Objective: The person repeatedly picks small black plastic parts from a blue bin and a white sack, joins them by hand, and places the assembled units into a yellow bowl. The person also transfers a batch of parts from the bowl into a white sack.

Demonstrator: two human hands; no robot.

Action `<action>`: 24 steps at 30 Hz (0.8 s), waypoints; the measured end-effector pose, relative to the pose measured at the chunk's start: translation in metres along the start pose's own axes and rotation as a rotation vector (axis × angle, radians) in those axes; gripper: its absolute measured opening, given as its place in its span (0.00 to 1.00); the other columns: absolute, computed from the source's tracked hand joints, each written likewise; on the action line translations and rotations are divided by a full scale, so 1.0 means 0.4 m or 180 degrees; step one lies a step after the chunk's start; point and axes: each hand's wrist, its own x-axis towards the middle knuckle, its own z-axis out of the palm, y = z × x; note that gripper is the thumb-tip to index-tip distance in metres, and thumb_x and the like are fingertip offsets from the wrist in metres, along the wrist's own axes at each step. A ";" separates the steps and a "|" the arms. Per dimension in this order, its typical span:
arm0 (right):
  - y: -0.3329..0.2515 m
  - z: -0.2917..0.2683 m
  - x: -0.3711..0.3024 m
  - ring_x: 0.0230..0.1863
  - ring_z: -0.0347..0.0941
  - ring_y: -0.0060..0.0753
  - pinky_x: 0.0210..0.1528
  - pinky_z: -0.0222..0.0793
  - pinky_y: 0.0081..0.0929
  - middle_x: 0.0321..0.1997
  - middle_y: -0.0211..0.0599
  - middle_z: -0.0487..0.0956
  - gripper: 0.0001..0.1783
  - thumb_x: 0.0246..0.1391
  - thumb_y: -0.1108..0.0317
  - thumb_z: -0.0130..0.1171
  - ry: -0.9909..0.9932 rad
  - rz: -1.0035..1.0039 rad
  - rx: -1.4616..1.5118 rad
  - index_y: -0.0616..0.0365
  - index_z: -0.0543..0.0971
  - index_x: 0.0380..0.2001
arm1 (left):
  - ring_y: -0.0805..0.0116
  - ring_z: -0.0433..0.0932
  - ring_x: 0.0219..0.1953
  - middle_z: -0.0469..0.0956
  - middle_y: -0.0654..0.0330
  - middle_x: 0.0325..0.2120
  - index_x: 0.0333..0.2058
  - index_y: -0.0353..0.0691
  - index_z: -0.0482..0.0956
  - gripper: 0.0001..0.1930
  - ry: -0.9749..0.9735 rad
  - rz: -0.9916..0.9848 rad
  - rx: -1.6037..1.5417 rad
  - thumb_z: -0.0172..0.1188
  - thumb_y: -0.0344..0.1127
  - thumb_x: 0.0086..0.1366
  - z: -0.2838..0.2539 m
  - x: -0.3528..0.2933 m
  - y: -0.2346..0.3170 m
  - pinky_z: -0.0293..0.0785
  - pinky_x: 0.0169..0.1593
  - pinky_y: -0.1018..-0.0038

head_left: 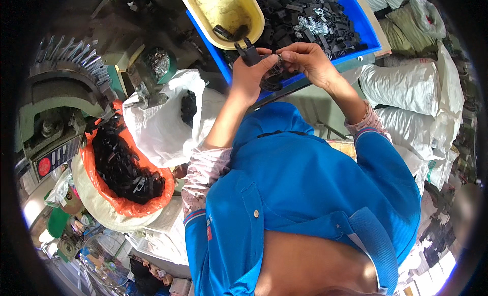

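Note:
My left hand (248,82) is closed round a black plastic part (247,53), which has two prongs at its upper end and a curved lower end. Against that part, the thumb and forefinger of my right hand (314,66) pinch together. A small shiny bit shows at the fingertips, too small to name. Both hands are over the near edge of a blue tray (374,29) heaped with black plastic pieces (279,21). Silvery coil springs (311,26) lie in a small pile on those pieces.
A yellow tub (256,8) with a few black pieces sits on the tray's left side. To my left are a white sack (152,128), an orange-lined sack (165,194) of black parts and a machine (56,100). White sacks (401,87) are stacked at the right.

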 end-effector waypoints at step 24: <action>0.021 0.021 0.006 0.30 0.72 0.19 0.34 0.70 0.20 0.31 0.31 0.79 0.14 0.59 0.62 0.62 0.0021 -0.0309 -0.0398 0.63 0.80 0.39 | 0.73 0.78 0.31 0.79 0.61 0.29 0.36 0.33 0.79 0.07 -0.0043 0.0191 0.0338 0.64 0.29 0.61 -0.029 0.008 -0.017 0.76 0.36 0.75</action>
